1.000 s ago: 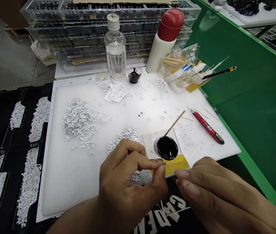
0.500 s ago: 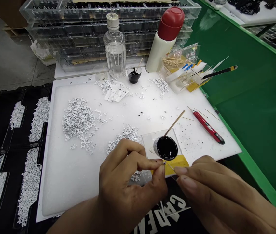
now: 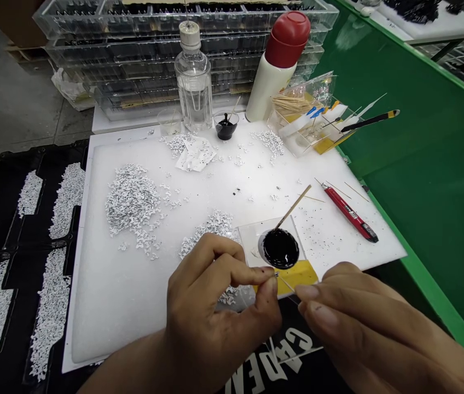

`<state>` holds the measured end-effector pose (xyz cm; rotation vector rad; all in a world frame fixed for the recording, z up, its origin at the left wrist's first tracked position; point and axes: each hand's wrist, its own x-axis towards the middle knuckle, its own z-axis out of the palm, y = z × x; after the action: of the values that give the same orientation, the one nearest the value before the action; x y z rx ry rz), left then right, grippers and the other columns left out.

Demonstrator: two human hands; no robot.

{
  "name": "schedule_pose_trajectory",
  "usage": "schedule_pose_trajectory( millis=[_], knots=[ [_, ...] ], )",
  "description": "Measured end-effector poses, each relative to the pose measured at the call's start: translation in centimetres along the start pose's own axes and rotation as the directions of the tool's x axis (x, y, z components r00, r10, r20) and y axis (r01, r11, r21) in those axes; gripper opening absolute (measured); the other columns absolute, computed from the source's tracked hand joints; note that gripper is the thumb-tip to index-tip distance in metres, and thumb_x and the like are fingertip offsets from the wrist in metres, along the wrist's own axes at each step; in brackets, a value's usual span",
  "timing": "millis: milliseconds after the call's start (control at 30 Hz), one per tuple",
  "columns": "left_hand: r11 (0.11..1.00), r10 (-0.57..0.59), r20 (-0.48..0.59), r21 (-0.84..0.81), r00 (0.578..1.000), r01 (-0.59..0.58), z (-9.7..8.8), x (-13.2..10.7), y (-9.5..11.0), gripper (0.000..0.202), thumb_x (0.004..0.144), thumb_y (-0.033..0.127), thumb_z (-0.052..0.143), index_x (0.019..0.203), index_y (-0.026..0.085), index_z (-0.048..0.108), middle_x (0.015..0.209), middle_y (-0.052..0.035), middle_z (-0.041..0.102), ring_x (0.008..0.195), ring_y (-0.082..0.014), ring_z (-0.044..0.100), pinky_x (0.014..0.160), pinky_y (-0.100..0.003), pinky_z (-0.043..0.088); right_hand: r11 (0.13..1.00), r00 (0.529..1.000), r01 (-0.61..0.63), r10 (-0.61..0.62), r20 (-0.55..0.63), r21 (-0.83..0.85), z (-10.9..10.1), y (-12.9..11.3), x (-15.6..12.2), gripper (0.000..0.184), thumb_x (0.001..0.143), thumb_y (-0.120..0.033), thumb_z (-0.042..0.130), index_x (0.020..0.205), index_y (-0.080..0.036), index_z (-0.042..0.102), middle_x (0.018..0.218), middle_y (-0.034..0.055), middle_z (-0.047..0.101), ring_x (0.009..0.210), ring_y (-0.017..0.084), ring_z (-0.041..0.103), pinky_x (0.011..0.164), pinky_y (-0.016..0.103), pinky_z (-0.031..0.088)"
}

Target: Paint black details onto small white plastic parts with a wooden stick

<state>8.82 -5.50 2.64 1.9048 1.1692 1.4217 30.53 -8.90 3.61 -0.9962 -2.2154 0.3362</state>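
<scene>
Left hand (image 3: 211, 298) pinches one tiny black-and-white piece (image 3: 277, 274); right hand (image 3: 363, 320) pinches one thin wooden stick (image 3: 286, 284). One red cutter (image 3: 347, 212) lies apart.

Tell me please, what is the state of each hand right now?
Left hand: closed, pinching a tiny piece.
Right hand: closed, holding a thin stick pointed toward that tiny piece; whether they touch cannot be told.

A white board (image 3: 121, 306) bears heaps of small pieces (image 3: 133, 202), a red cutter (image 3: 349, 212) and thin sticks (image 3: 356, 191).
</scene>
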Motion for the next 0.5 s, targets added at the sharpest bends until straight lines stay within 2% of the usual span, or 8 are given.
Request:
schedule_pose_trajectory(
  millis=[233,333,500],
  knots=[
    [1.0,-0.012,-0.014,0.002,1.0,0.012,0.04,-0.07,-0.01,0.011,0.082,0.001,0.073,0.077,0.01,0.069,0.08,0.0008,0.059,0.071,-0.0056,0.061,0.063,-0.016,0.053,1.0,1.0,-0.002,0.003,0.025,-0.029,-0.06,-0.1,-0.06,0.072,0.095,-0.014,0.071,0.161,-0.025,0.045,0.121,0.0076,0.078,0.1,0.024,0.078,0.082,0.034,0.068],
    [1.0,-0.015,-0.011,-0.003,1.0,0.015,0.04,-0.07,-0.01,0.012,0.082,0.0,0.073,0.077,0.01,0.069,0.08,0.0007,0.059,0.071,-0.0058,0.061,0.063,-0.016,0.054,1.0,1.0,0.001,-0.001,0.016,-0.01,-0.29,-0.06,-0.32,0.07,0.095,-0.012,0.07,0.16,-0.024,0.048,0.121,0.0081,0.078,0.099,0.024,0.077,0.079,0.034,0.068],
    [1.0,-0.008,-0.012,0.012,1.0,0.008,0.13,-0.05,-0.05,0.011,0.083,0.001,0.072,0.077,0.01,0.069,0.08,0.0008,0.059,0.071,-0.006,0.062,0.063,-0.017,0.055,1.0,1.0,0.02,-0.02,-0.006,-0.011,-0.07,-0.15,-0.56,0.068,0.094,-0.018,0.074,0.158,-0.021,0.05,0.122,0.01,0.076,0.099,0.024,0.075,0.079,0.039,0.068]
  ],
)
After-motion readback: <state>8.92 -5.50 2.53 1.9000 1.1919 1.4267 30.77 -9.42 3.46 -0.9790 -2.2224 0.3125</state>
